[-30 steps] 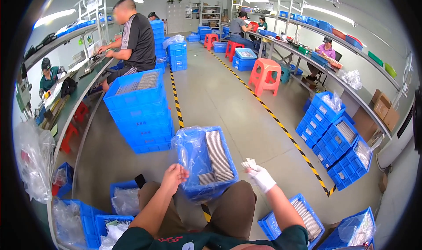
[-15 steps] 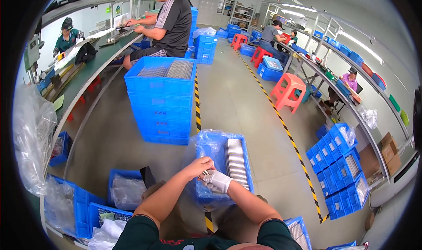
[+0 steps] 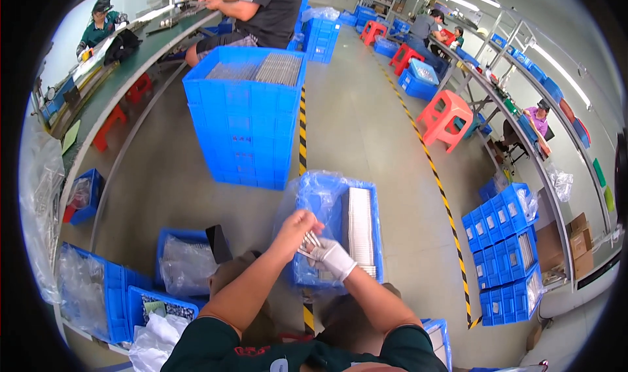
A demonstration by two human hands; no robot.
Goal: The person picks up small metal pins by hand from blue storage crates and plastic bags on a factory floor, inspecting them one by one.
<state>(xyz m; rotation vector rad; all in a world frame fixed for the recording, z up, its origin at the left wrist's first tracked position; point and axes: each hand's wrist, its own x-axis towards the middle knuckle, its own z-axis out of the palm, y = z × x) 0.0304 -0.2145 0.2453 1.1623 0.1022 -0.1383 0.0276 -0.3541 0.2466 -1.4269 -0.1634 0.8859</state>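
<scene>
My bare left hand (image 3: 296, 233) and my white-gloved right hand (image 3: 335, 259) meet over a blue crate (image 3: 375, 241) standing on the floor in front of me. Between them are several slim silvery metal pieces (image 3: 311, 242), fanned apart. My right fingers are closed around their lower ends. The left fingers are bent and pressed together at the upper ends; their exact grip is partly hidden. A long row of thin, pale metal pieces (image 3: 360, 225) lines the crate's right side. Clear plastic film (image 3: 322, 192) covers its left part and hangs over the rim.
Ahead stands a tall stack of blue crates (image 3: 245, 133), the top one filled with metal pieces. More crates sit at my left (image 3: 118, 300) and right (image 3: 500, 261). A workbench (image 3: 140, 64) runs along the left, with a seated person (image 3: 271, 18) there. Red stools (image 3: 445, 120) stand beyond.
Both hands have risen slightly, and the metal pieces between them now show fanned out. The view has tilted down and shifted, so the crate stack appears higher.
</scene>
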